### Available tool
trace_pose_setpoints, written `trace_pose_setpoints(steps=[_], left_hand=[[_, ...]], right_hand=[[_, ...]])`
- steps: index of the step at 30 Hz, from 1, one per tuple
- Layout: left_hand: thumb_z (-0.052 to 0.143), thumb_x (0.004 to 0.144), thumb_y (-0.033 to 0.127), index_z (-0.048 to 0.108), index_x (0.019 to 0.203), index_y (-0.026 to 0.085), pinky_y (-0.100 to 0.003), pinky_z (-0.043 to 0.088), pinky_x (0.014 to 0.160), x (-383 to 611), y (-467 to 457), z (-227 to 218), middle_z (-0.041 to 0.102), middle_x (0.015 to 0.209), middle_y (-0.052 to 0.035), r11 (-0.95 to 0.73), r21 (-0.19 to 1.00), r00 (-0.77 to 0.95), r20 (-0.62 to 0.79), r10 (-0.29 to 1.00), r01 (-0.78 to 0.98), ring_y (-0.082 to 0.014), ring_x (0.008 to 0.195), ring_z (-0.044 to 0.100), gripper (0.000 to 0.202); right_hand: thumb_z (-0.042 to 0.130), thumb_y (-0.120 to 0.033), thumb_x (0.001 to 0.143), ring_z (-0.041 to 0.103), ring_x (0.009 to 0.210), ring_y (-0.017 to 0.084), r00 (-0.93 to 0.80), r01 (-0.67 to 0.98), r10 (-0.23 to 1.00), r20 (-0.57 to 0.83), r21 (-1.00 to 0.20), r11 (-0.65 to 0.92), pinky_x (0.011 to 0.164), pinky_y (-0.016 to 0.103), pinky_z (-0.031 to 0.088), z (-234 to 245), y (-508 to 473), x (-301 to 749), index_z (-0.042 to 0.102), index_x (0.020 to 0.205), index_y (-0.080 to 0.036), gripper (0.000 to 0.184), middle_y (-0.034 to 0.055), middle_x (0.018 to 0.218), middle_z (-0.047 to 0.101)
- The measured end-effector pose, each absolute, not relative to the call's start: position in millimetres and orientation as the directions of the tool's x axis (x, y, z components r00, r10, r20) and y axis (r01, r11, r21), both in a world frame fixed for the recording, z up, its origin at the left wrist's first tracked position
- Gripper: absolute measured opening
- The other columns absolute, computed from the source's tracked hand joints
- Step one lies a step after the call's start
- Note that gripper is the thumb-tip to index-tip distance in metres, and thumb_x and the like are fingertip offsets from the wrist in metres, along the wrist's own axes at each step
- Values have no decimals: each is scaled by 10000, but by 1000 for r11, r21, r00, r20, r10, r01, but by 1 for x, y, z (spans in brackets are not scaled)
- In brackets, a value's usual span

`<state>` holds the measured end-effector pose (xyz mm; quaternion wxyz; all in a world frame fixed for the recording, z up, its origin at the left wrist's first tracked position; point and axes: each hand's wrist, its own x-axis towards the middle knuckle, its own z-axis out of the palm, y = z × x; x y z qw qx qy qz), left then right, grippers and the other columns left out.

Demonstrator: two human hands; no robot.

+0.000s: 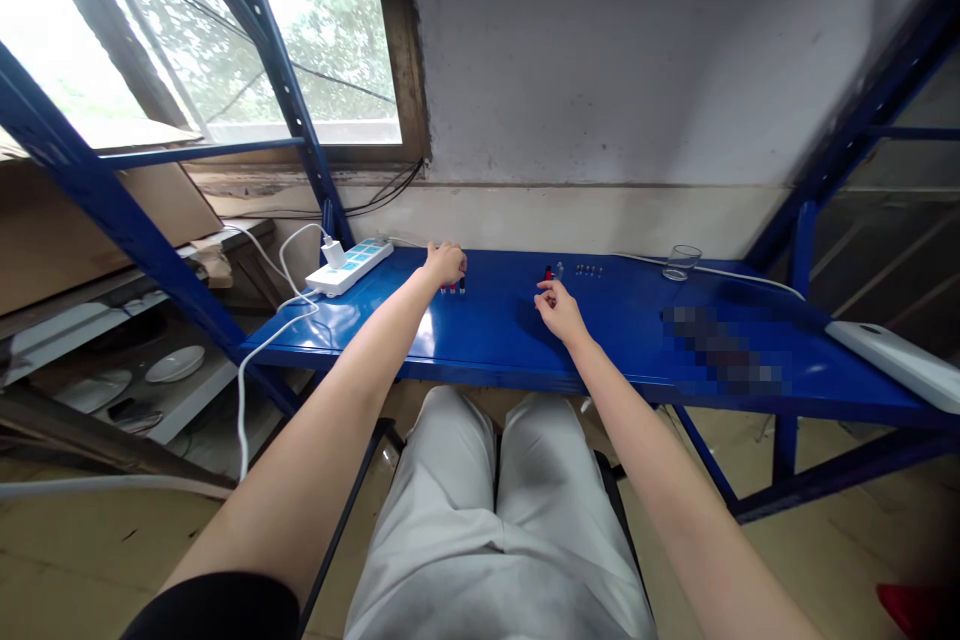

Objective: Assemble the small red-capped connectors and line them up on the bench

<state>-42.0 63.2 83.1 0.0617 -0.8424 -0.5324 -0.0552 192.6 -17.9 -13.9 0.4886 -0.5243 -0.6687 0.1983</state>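
My left hand [448, 263] reaches to the back of the blue table, its fingers curled downward and closed. Whatever they grip, if anything, is hidden behind the hand. Just below it stands a short row of small cylinders with red and black parts [452, 289], too small to name. My right hand [559, 310] hovers over the middle of the table with loosely bent fingers, thumb and forefinger apart, and nothing visible between them. Right behind its fingertips are a small red and black piece [548, 273] and a small clear piece [559, 270]. Several tiny metallic bits [589, 270] lie in rows to their right.
A white power strip [349, 266] with a plugged-in charger sits at the table's left end, its cable hanging over the edge. Toward the right are a drinking glass [681, 263], a blurred dark object [724, 350] and a white device [896, 360]. Blue metal posts frame both sides.
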Motion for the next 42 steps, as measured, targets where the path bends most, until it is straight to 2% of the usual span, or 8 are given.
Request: trace_pose_setpoints(steps=[20,22,24,27,31,34,36,42], left_hand=[[575,724,222,635,925,185,-490,257,919,-41,61,89,568,1092,-102,-437,-68,442,179,879,897,-292,1076,427,214],[545,754,239,622,967,182,-474,270,915,-36,57,92,565,1099,-101,-471,-38,466,238,852,881,-287,1074,439,234],[477,801,239,598,1026,184,-446,284,915,-26,51,93,559,1115,-97,-534,-5,507,327,798,845,-269,1075,452,261],[380,845,212,558,1103,181,-400,314,910,-4,41,84,536,1158,-100,-640,12,586,390,710,768,-246,1093,458,315],[332,856,219,403,1286,199,-411,343,912,33,30,54,435,1310,-107,-707,36,661,322,678,707,-254,1156,419,437],[314,860,252,186,1400,241,-475,335,922,57,26,29,290,1426,-99,-675,81,635,271,723,733,-287,1213,359,556],[303,864,277,103,1419,260,-503,329,924,71,27,18,240,1452,-94,-649,122,610,247,753,751,-303,1226,341,591],[285,866,283,74,1424,264,-517,309,946,98,38,6,236,1457,-77,-555,212,490,291,822,804,-299,1234,329,597]], right_hand=[[432,-358,795,566,681,181,52,536,896,442,-769,348,649,311,425,-11,-22,191,505,995,-201,265,33,723,595],[427,-344,791,558,661,185,134,578,877,461,-755,308,641,311,414,-9,-23,192,520,954,-200,237,37,712,597],[417,-343,792,556,679,197,291,601,819,494,-761,245,653,320,405,-6,-24,195,513,961,-192,246,53,737,604],[379,-351,811,557,745,210,538,523,686,491,-832,185,701,332,401,-2,-24,201,455,1047,-170,307,84,822,603],[332,-295,814,553,824,213,673,404,626,395,-904,136,756,336,398,-2,-22,209,410,1067,-168,294,108,906,583],[334,-262,798,553,838,207,672,417,622,402,-899,130,768,331,403,-4,-18,211,424,1034,-176,267,111,930,572],[346,-250,787,554,821,203,654,441,627,422,-887,138,769,331,408,-6,-17,211,437,1010,-178,252,108,924,572],[353,-228,771,546,816,202,621,449,661,422,-882,142,787,347,412,-7,-16,210,455,973,-175,233,115,928,570]])
